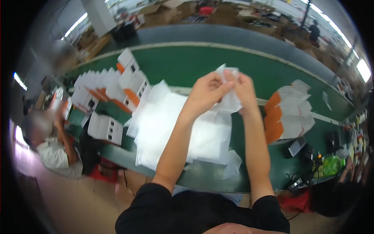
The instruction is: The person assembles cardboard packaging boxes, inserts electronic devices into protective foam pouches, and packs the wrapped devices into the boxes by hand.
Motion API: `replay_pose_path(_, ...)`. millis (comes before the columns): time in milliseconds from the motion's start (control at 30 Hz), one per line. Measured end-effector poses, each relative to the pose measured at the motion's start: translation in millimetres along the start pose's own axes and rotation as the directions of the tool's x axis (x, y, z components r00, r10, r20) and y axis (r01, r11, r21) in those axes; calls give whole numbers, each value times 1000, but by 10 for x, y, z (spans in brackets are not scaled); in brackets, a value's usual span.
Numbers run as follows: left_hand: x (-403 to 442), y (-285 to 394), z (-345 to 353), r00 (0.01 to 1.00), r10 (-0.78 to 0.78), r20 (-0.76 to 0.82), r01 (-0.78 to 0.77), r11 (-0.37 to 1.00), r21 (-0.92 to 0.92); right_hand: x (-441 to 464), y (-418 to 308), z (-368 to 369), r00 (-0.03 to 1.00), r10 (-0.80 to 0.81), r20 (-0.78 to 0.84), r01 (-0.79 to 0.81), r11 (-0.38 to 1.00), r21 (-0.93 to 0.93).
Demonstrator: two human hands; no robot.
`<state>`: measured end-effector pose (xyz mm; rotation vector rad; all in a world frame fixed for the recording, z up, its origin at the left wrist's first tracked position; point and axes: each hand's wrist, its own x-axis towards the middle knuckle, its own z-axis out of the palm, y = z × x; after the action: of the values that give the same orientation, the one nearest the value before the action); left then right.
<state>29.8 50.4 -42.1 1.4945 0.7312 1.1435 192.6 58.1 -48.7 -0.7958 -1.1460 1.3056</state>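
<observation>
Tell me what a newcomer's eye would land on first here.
The bright white pile would likely grab attention first, spread on the green table in front of the person. Next come the left hand and right hand, holding a thin white piece above the table, beyond the pile. White-and-orange boxes to the pile's left, and another group to its right, also stand out.

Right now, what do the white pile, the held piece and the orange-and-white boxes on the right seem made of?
White pile: thin paper or plastic film, uneven edges; glare leaves material and finish open. Held piece: probably the same, pale, dull, creased. Boxes: likely thin card, smooth and matte, with flat, folded panels.
</observation>
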Motion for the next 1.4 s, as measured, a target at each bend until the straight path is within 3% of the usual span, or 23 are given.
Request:
replay_pose_path(33,-16,12,-38,1000,-3,17,4,1000,-30,24,19,-10,999,-41,-22,39,995,-89)
replay_pose_path(100,13,-51,-153,997,61,47,-58,996,-63,23,-12,-108,998,-3,70,7,998,-62)
replay_pose_path(133,3,1,-230,1000,27,1,-27,998,-57,81,26,-137,999,27,-39,-30,997,-68)
replay_pose_path(167,-15,76,-272,999,-8,-41,6,998,-62,65,-22,-119,999,-43,-32,41,996,-75)
replay_pose_path(233,35,55,-372,994,-9,-105,4,999,-48,79,-66,-136,994,-12,-104,5,998,-69)
replay_pose_path(333,60,-81,-503,988,33,-150,-31,999,21,109,-10,-304,994,-52,-95,34,983,-183)
replay_pose_path(433,-23,65,-434,976,-73,-207,59,996,-71,77,-79,-251,994,-81,-77,62,972,-226)
replay_pose_path(567,-56,149,-341,981,-175,-89,185,974,131,-69,-171,-90,994,-90,-62,60,925,-374)
replay_pose_path(667,-4,3,-337,990,-122,76,108,981,164,-66,-153,-44,995,-88,-44,65,928,-367)
replay_pose_path(767,-24,-16,-256,943,271,-193,-194,919,344,-19,-140,-202,995,-91,-51,58,890,-452)
replay_pose_path(833,-33,97,-315,857,484,-176,-486,873,35,-72,-208,-168,984,-155,-82,98,872,-479)
replay_pose_path(900,-345,289,-332,703,710,-28,-710,704,17,-134,-252,-214,982,-145,-119,81,900,-428)
replay_pose_path(933,-517,288,-256,671,740,54,-735,673,-85,-105,-258,-223,978,-159,-137,92,911,-402)
replay_pose_path(1033,-999,180,56,644,719,262,-657,695,-292,-98,-263,-238,970,-189,-155,117,915,-387)
replay_pose_path(1100,-1150,170,121,650,683,334,-586,730,-352,-111,-303,-186,961,-191,-202,102,917,-386)
replay_pose_path(1133,-1186,218,83,649,672,357,-563,740,-368,-73,-260,-361,961,-245,-130,170,890,-424)
replay_pose_path(1200,-1285,359,-77,637,644,424,-536,765,-356,13,-269,-517,945,-287,-158,160,825,-543)
replay_pose_path(1233,-1300,412,-170,634,638,438,-533,770,-350,47,-307,-579,937,-305,-171,147,788,-597)
replay_pose_path(1267,-1299,449,-225,638,624,451,-521,781,-344,54,-353,-603,919,-267,-291,1,738,-675)
replay_pose_path(1333,-1286,506,-283,644,600,474,-494,800,-342,-26,-363,-585,915,-251,-318,-14,765,-644)
replay_pose_path(1400,-1213,542,-262,644,597,479,-494,802,-336,61,-386,-477,928,-258,-270,82,847,-525)
